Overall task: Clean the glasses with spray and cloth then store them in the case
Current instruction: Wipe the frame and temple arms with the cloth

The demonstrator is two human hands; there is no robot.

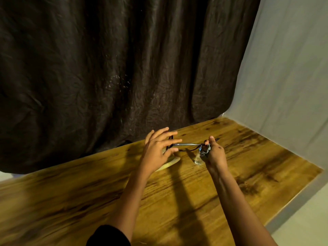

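Black-framed glasses (184, 145) hang above the wooden table (177, 192), the left hand (158, 150) pinching the front, fingers half spread; the right hand (215, 153) closed on a bunched cloth (205, 150) at one temple. Best wipe lightly, supporting the hinge

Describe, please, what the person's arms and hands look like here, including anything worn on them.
Both forearms are bare up to the bottom edge of the picture. The left hand and right hand show no gloves, and no rings, watch or bracelets that I can make out. The only clothing is a black sleeve at the bottom edge, near the left elbow. No sleeve shows on the right arm.
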